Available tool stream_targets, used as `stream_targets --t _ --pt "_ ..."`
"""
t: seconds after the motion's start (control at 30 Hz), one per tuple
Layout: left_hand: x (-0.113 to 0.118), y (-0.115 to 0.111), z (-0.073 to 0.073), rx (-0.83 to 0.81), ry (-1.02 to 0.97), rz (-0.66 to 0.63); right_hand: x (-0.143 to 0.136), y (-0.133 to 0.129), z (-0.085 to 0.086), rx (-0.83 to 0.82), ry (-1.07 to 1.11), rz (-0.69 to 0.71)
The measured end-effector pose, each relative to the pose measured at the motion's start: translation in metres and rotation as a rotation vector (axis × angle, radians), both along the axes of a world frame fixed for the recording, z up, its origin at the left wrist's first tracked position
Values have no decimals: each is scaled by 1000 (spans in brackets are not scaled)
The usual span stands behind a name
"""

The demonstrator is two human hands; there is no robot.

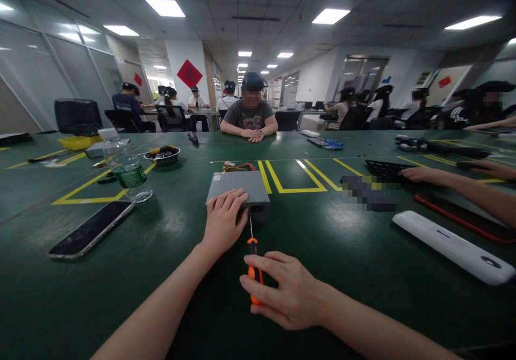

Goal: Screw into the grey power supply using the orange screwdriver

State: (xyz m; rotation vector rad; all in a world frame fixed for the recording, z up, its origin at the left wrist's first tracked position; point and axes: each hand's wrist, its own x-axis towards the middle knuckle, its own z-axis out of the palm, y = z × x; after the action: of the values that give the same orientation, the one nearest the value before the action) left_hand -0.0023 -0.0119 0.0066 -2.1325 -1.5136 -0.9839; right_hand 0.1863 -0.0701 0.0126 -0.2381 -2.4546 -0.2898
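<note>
The right hand (pixel 292 290), fingers wrapped round the screwdriver (pixel 252 248), might slip and poke the left hand (pixel 224 217), spread on the grey box (pixel 242 179) left of the yellow lines (pixel 264 177), if the box slides.

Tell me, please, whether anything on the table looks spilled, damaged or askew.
Nothing clearly stands out: no spill or damage shows around the grey box or screwdriver. The bottle seems to lean, probably just from the wide lens.
</note>
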Motion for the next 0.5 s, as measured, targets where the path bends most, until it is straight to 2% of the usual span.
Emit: stream_targets --t 0.2,0.37,0.5 --pt "0 0 0 9 -2 4 2 4 -8 14 156 13" --pt "0 1 -1 4 -1 10 0 2 -5 -40 69 9" --pt "0 1 -1 4 -2 8 -1 1 -3 20 30 -5"
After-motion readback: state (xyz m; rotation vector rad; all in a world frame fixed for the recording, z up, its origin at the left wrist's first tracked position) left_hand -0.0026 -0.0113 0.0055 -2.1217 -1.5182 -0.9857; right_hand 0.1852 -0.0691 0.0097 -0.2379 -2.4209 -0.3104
